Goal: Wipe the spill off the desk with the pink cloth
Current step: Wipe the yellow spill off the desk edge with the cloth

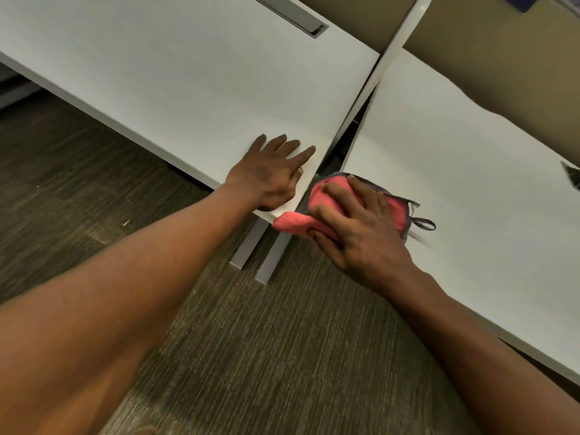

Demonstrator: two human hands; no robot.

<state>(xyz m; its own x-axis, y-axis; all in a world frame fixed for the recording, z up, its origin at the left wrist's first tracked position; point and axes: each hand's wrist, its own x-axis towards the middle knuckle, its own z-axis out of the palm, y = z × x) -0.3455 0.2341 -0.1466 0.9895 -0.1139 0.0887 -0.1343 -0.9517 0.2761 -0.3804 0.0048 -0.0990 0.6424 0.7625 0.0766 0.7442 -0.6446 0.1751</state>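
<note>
My right hand [354,227] grips the bunched pink cloth [329,191], which has a grey hem and a small grey loop. The cloth sits at the near left corner of the right white desk [455,158], and one pink end hangs over the gap between the desks. My left hand [270,174] lies flat, fingers spread, on the near right corner of the left white desk [188,76]. It holds nothing. No spill is visible on either desk surface.
A narrow gap with grey desk legs [257,255] separates the two desks. A grey cable slot [295,14] is set into the far side of the left desk. Beige partition panels [502,67] stand behind. A dark object [571,177] shows at the right edge. Striped carpet [251,356] lies below.
</note>
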